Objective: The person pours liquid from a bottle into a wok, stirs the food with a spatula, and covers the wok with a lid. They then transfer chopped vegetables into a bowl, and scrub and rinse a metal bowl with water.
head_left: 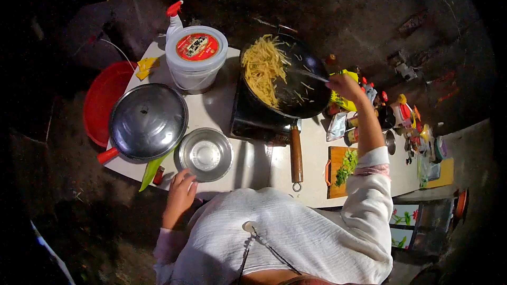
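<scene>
A black wok (307,100) with a wooden handle (296,158) sits on a stove (248,121). Pale yellow strips, like shredded potato (262,66), are heaped on the wok's left side, and a few stray strips lie on the right. My right hand (344,86) is closed around a spatula (314,76) at the wok's right rim. The spatula's far end is hard to make out. By the table's front edge is my left hand (182,192), fingers loosely apart and holding nothing, close to the lower left rim of a metal bowl (228,166).
Left are a wok with a lid (148,119), a white bucket (193,76), a spray bottle (174,21) and a red basin (97,111). Chopped greens (346,168) lie on a cutting board (335,187) at right. Several bottles and packets (346,95) crowd the right end.
</scene>
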Demonstrator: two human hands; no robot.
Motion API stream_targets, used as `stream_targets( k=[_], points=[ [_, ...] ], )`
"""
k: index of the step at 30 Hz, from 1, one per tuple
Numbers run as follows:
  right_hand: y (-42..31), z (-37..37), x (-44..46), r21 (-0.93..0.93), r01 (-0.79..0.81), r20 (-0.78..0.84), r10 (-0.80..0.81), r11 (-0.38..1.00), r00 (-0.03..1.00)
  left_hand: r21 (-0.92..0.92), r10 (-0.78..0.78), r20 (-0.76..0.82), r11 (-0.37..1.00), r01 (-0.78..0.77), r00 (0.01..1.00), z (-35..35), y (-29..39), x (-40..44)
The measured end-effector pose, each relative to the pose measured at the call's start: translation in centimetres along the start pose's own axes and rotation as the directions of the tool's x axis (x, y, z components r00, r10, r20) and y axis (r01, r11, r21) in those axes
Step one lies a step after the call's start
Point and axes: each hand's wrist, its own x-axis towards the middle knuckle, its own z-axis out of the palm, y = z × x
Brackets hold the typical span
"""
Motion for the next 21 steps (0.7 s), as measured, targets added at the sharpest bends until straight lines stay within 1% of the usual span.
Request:
stream_targets(
  k=[2,4,5,6,8,9,10,12,13,14,16,17,19,20,21],
  points=[
    [-4.7,-4.6,-3.3,-0.307,0.005,-0.132,-0.048,0.952,0.990,0.002,0.012,0.004,1.000,-0.012,1.000,-0.1,-0.1,-0.1],
    [-6.9,-7.0,-5.3,-0.389,0.040,-0.131,-0.098,0.920,0.986,-0.028,0.002,0.005,1.000,-0.002,1.000,0.4,-0.5,-0.4],
    [-8.3,-7.8,-6.0,-0.482,0.033,-0.107,-0.096,0.876,0.990,-0.029,0.001,0.008,1.000,-0.001,1.000,0.6,-0.7,-0.6],
    [-9.5,-8.5,-6.7,-0.481,0.032,-0.106,-0.094,0.876,0.990,-0.026,-0.003,0.013,1.000,0.003,1.000,0.8,-1.0,-0.6],
    [-11.6,-9.3,-7.9,-0.620,0.077,-0.038,-0.127,0.781,0.991,-0.020,-0.007,0.021,1.000,0.007,1.000,0.9,-1.0,-0.7],
    [-12.5,-9.3,-8.2,-0.660,0.122,-0.004,-0.167,0.741,0.986,-0.024,-0.008,0.023,1.000,0.009,1.000,0.8,-1.0,-0.6],
    [-13.2,-8.8,-8.2,-0.659,0.120,-0.007,-0.165,0.743,0.986,-0.026,-0.009,0.025,1.000,0.010,1.000,0.7,-0.9,-0.5],
    [-14.2,-7.7,-7.8,-0.698,0.190,0.045,-0.222,0.691,0.974,-0.024,-0.008,0.025,1.000,0.009,1.000,0.7,-0.7,-0.3],
    [-13.6,-6.8,-6.6,-0.746,0.190,0.107,-0.166,0.638,0.980,-0.025,-0.011,0.024,1.000,0.012,1.000,0.7,-0.6,-0.3],
    [-12.8,-6.1,-5.3,-0.746,0.187,0.105,-0.165,0.639,0.981,-0.023,-0.009,0.024,1.000,0.010,1.000,0.8,-0.4,-0.2],
    [-11.4,-5.0,-3.2,-0.780,0.076,-0.022,-0.149,0.621,0.989,-0.010,0.000,0.046,1.000,0.000,0.999,0.7,-0.3,-0.1],
    [-10.7,-4.6,-2.4,-0.779,0.071,-0.030,-0.150,0.622,0.988,-0.005,0.005,0.041,1.000,-0.005,0.999,0.4,-0.4,0.0],
    [-8.7,-4.7,-1.6,-0.732,-0.126,-0.152,0.019,0.670,0.988,-0.026,0.010,0.031,1.000,-0.009,0.999,0.5,-0.5,-0.4],
    [-7.9,-5.1,-1.7,-0.735,-0.123,-0.151,0.015,0.667,0.988,-0.029,0.008,0.027,1.000,-0.007,1.000,0.7,-0.8,-0.9],
    [-6.9,-5.5,-2.0,-0.674,-0.194,-0.200,0.077,0.713,0.977,-0.032,0.013,0.008,0.999,-0.012,1.000,1.1,-1.5,-1.4]
  ],
)
